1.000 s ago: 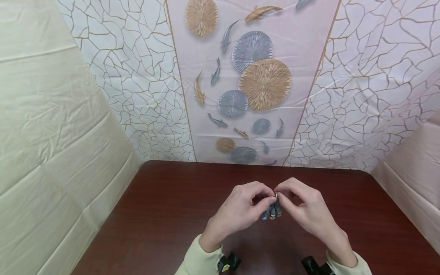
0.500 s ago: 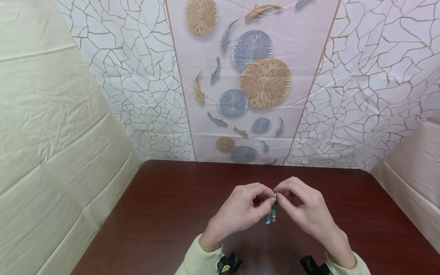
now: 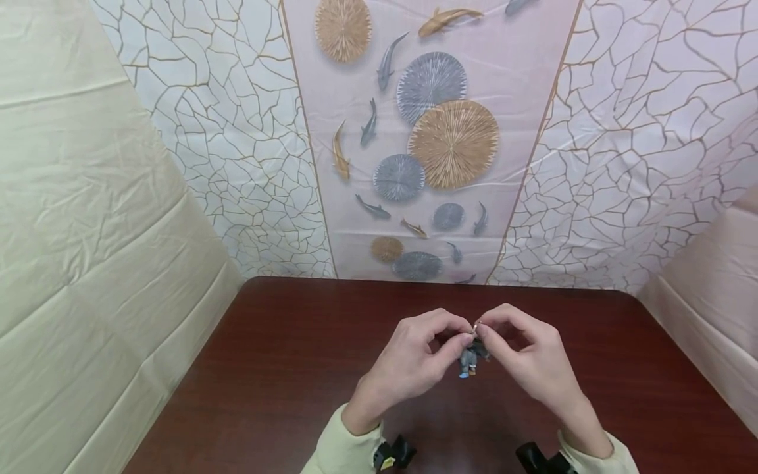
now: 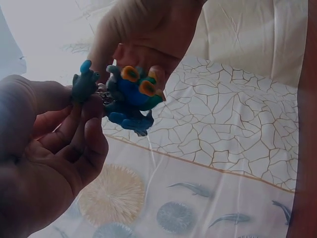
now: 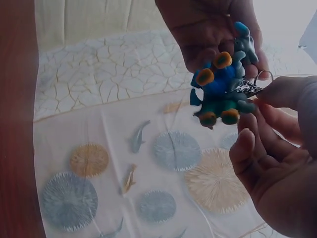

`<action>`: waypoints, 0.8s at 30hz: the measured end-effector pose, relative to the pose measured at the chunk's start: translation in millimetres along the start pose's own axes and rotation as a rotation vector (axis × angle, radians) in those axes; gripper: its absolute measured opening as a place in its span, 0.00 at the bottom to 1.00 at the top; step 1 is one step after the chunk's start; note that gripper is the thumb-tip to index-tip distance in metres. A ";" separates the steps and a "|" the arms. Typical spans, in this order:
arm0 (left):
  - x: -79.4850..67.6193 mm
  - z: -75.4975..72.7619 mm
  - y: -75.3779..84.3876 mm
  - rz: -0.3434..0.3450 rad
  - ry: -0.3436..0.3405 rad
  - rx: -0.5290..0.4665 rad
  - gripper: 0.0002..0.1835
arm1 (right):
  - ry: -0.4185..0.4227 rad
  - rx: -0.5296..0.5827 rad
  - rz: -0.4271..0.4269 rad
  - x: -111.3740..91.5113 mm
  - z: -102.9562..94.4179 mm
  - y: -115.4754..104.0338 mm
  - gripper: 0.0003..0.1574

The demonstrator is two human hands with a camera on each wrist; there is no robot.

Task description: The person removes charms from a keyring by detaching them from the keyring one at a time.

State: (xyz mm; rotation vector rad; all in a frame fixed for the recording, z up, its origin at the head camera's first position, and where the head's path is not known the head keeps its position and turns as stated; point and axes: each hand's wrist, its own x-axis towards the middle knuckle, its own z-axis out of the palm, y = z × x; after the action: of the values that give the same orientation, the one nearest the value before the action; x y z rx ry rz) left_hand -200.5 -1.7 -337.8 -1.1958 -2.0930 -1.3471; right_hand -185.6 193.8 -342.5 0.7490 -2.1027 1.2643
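In the head view, my left hand [image 3: 408, 359] and right hand [image 3: 533, 355] meet fingertip to fingertip above the table. A bunch of small grey-blue figurine keychains [image 3: 469, 362] dangles beneath them. Thumb and finger of my right hand pinch the bunch at its thin metal ring [image 5: 264, 75], where short chains [image 5: 246, 88] gather. My left hand pinches the bunch from the other side; one grey figurine with a blue tip [image 4: 85, 84] lies against its fingers. Figurines with blue bodies and orange feet [image 4: 131, 91] hang between the hands. The exact contact at the fingertips is partly hidden.
A dark red-brown table [image 3: 284, 368] lies under the hands. Behind it hangs a patterned cloth [image 3: 414, 217] with fish and round motifs. Pale cloth [image 3: 118, 263] drapes the left side, and more of it [image 3: 710, 276] drapes the right. Black wrist cameras [image 3: 395, 453] sit at the cuffs.
The dangling figurines have swung and turned, bunching together and then shifting. My right fingertips have risen slightly at the ring. Both hands otherwise keep nearly the same place.
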 end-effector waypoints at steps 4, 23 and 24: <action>-0.3 -0.4 1.1 0.016 0.027 0.000 0.03 | 0.064 0.098 -0.048 0.2 3.4 -1.2 0.18; -0.3 -11.0 13.6 0.326 0.067 0.636 0.06 | 0.097 0.333 -0.156 2.7 1.9 1.7 0.20; -0.6 -11.0 14.0 0.328 0.065 0.666 0.06 | 0.096 0.321 -0.153 2.7 1.6 1.9 0.20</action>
State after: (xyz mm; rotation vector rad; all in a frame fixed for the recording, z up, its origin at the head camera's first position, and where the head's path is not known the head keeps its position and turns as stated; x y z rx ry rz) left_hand -190.0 -9.1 -325.3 -1.1018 -1.9473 -0.4701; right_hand -189.0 192.6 -342.3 0.9464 -1.7513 1.5374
